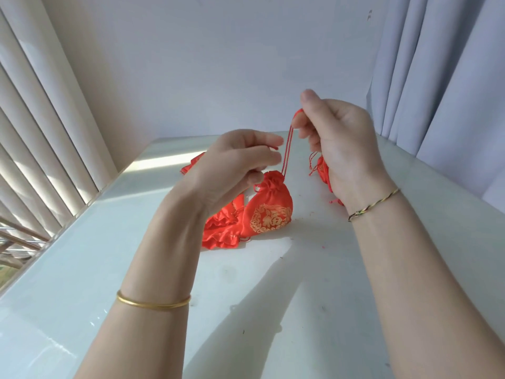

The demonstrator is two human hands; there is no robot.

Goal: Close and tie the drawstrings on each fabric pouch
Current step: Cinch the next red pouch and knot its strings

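A red fabric pouch with a gold pattern hangs just above the white table, its mouth gathered tight. Its red drawstring runs taut up to my right hand, which pinches the loop between thumb and fingers. My left hand pinches the other cord end beside the pouch's mouth. More red pouches lie crumpled under and left of the held one. Another red pouch is partly hidden behind my right hand.
The white table has a raised edge along the left, beside vertical blinds. A grey curtain hangs at the right. A further bit of red fabric shows behind my left hand.
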